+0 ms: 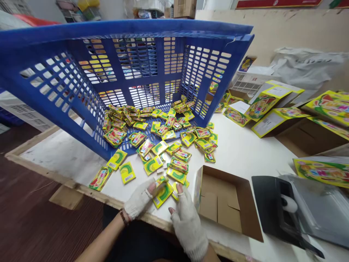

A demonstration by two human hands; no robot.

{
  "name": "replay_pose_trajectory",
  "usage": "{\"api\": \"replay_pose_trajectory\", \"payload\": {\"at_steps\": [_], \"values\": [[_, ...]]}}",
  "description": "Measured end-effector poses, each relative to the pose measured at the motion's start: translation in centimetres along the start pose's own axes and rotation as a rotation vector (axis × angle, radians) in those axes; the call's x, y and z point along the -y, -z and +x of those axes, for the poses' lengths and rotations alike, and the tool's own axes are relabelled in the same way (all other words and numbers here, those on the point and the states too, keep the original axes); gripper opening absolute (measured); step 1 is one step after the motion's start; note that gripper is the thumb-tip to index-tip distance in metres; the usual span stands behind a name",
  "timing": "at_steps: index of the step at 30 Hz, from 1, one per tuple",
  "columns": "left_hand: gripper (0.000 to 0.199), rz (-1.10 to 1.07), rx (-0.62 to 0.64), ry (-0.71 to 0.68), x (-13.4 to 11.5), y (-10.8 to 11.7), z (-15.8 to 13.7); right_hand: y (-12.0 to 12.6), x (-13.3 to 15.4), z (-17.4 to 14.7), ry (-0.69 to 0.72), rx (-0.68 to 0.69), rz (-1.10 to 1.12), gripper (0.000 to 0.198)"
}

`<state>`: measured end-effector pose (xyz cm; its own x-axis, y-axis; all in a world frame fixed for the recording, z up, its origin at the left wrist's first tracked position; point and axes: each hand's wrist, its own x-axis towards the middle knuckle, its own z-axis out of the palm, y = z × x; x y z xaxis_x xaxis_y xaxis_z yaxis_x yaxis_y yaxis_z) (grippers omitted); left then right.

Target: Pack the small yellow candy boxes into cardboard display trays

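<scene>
My left hand point(140, 199), in a white fingerless glove, is closed on a small yellow-and-green box point(161, 181) at the near edge of the table. Just under it lies another small box point(163, 194), flat with its barcode up. My right hand point(188, 220), gloved alike, has its thumb and forefinger apart; the forefinger reaches a box point(176, 191), and whether it touches is unclear. Its other fingers are partly hidden. Many such boxes point(152, 165) spill from a blue plastic basket point(136, 27) tipped on its side.
Right of my right hand stands an open brown carton point(226, 203). Beyond it sits a black tape dispenser point(283, 207) beside a clear plastic sheet point(321, 207). Yellow printed cartons point(264, 105) are piled at the right. The table's wooden edge point(68, 180) runs along the front.
</scene>
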<state>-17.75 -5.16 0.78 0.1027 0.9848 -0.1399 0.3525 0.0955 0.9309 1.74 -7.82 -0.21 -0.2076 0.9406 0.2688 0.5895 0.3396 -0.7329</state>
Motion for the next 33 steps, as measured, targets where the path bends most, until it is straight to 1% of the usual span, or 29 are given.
{"api": "replay_pose_trajectory", "payload": {"at_steps": [1, 2, 3, 4, 5, 6, 7, 8, 9, 10, 12, 13, 14, 16, 18, 19, 20, 21, 22, 23, 24, 26, 27, 28, 29, 30, 32, 33], "values": [[0.046, -0.056, 0.110, -0.007, -0.7, -0.3, -0.6, 0.1, 0.0, 0.1, 0.066, -0.020, -0.049, 0.062], [0.045, -0.057, 0.196, -0.017, -1.2, -0.7, -1.2, 0.4, 0.1, 0.3, 0.115, 0.020, -0.100, 0.056], [0.045, -0.005, 0.227, -0.030, -1.5, -1.1, -1.7, 0.8, 0.2, 0.3, 0.137, 0.110, -0.152, 0.046], [0.046, 0.079, 0.200, -0.043, -1.6, -1.5, -2.1, 1.3, 0.2, 0.3, 0.133, 0.225, -0.207, 0.035], [0.048, 0.178, 0.119, -0.054, -1.5, -1.8, -2.4, 1.8, 0.2, 0.2, 0.097, 0.335, -0.262, 0.025], [0.048, 0.273, 0.004, -0.065, -1.2, -2.1, -2.5, 2.2, 0.1, -0.1, 0.032, 0.423, -0.308, 0.020], [0.045, 0.356, -0.108, -0.077, -0.7, -2.3, -2.4, 2.6, 0.0, -0.4, -0.055, 0.476, -0.335, 0.018], [0.038, 0.430, -0.185, -0.088, -0.2, -2.4, -2.2, 2.9, -0.1, -0.7, -0.152, 0.502, -0.336, 0.018], [0.031, 0.497, -0.219, -0.095, 0.4, -2.6, -1.9, 3.2, -0.3, -1.1, -0.245, 0.508, -0.305, 0.021], [0.035, 0.556, -0.215, -0.093, 1.0, -2.7, -1.6, 3.4, -0.4, -1.4, -0.328, 0.505, -0.249, 0.026], [0.058, 0.593, -0.181, -0.046, 1.8, -2.8, -0.9, 3.7, -0.5, -1.7, -0.456, 0.471, -0.094, 0.029], [0.063, 0.535, -0.168, -0.009, 2.0, -2.9, -0.7, 3.8, -0.5, -1.7, -0.498, 0.443, -0.002, 0.026], [0.062, 0.419, -0.157, 0.019, 2.1, -2.9, -0.5, 3.8, -0.4, -1.6, -0.520, 0.407, 0.101, 0.024], [0.061, 0.082, -0.083, 0.022, 1.8, -2.9, -0.6, 3.3, -0.2, -1.0, -0.507, 0.320, 0.327, 0.030], [0.061, -0.221, 0.047, -0.024, 1.1, -3.0, -1.0, 2.4, 0.0, -0.2, -0.445, 0.248, 0.531, 0.041], [0.061, -0.311, 0.117, -0.050, 0.8, -3.0, -1.2, 1.8, 0.1, 0.3, -0.414, 0.217, 0.610, 0.045], [0.059, -0.349, 0.177, -0.066, 0.6, -3.1, -1.4, 1.2, 0.1, 0.7, -0.394, 0.193, 0.671, 0.048], [0.055, -0.333, 0.207, -0.071, 0.4, -3.1, -1.6, 0.7, 0.1, 1.1, -0.385, 0.179, 0.714, 0.050], [0.051, -0.260, 0.184, -0.068, 0.4, -2.9, -1.5, 0.2, 0.0, 1.4, -0.386, 0.170, 0.738, 0.051], [0.048, -0.154, 0.114, -0.056, 0.5, -2.7, -1.3, -0.1, -0.1, 1.6, -0.396, 0.167, 0.734, 0.051], [0.046, -0.046, 0.009, -0.036, 0.8, -2.3, -0.8, -0.3, -0.2, 1.7, -0.415, 0.168, 0.697, 0.049], [0.041, 0.195, -0.227, -0.021, 1.4, -1.2, 0.7, -0.5, -0.6, 1.6, -0.451, 0.179, 0.536, 0.039], [0.037, 0.300, -0.307, -0.029, 1.8, -0.5, 1.6, -0.5, -0.8, 1.4, -0.446, 0.177, 0.436, 0.033], [0.038, 0.384, -0.347, -0.043, 2.1, 0.3, 2.7, -0.7, -1.0, 1.2, -0.417, 0.180, 0.339, 0.031], [0.043, 0.448, -0.360, -0.060, 2.3, 1.0, 3.6, -0.9, -1.3, 0.9, -0.367, 0.193, 0.253, 0.035], [0.048, 0.498, -0.361, -0.075, 2.4, 1.7, 4.5, -1.1, -1.5, 0.6, -0.300, 0.218, 0.180, 0.043], [0.050, 0.513, -0.353, -0.089, 2.5, 2.7, 5.4, -1.8, -2.0, 0.0, -0.152, 0.302, 0.053, 0.058], [0.048, 0.511, -0.353, -0.093, 2.4, 2.9, 5.3, -2.1, -2.2, -0.3, -0.090, 0.337, -0.008, 0.060]]}}
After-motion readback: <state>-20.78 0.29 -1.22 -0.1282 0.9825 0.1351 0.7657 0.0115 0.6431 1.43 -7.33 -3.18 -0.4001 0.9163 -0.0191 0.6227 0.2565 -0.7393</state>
